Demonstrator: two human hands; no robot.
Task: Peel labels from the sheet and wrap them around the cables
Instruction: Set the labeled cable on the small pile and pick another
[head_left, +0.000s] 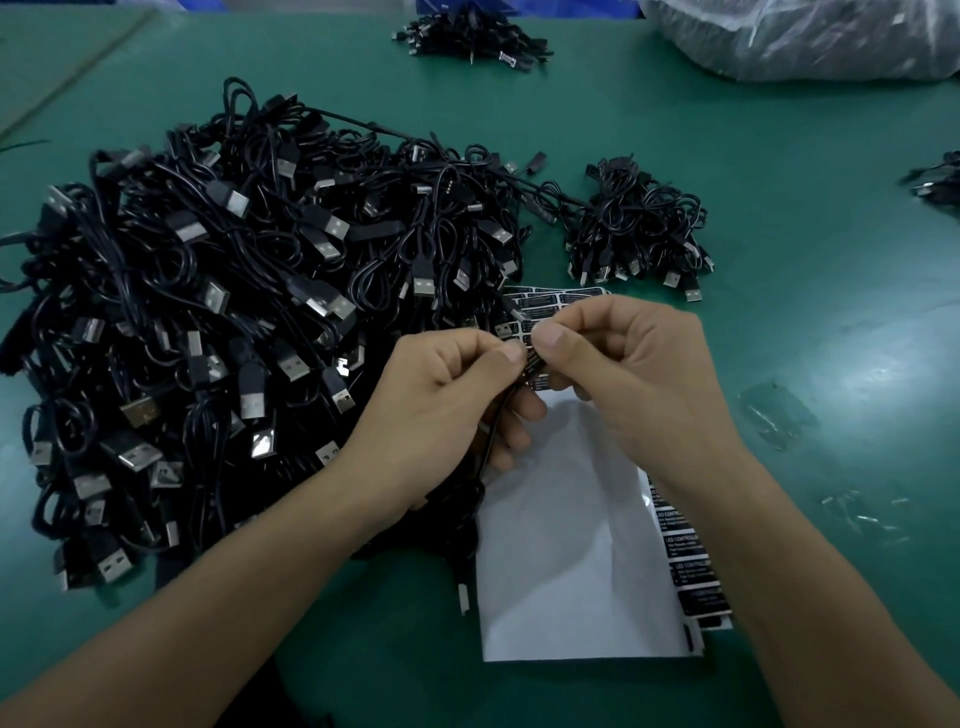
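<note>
Head view: the only writing that can be read is white print on black labels. "LED CONTROLLER" heads each label on the sheet of labels (693, 564) that sticks out from under the right edge of a white sheet (571, 545); the smaller lines below it are too fine to read. The same kind of print shows on the label (533, 366) held up between the two hands, and on a second sheet of labels (550, 301) lying just beyond the knuckles.

The left hand (447, 395) and right hand (639, 374) meet above the white sheet, both forearms reaching in from the near edge. Thumb and forefinger of each hand pinch the label from either side, the fingers (553, 338) pressed together at the tips and the rest curled in. A thin black cable (488, 441) runs down from the label through the left palm and over the sheet's left edge.

The bench (779, 208) is covered in green matting. A big pile of black USB cables (234, 312) fills its left side, touching the left wrist. A smaller bundle (639, 228) lies beyond the hands, another bundle (467, 36) at the far edge, and a clear plastic bag (810, 36) at the far right. Clear plastic scraps (779, 415) lie right of the right hand.
</note>
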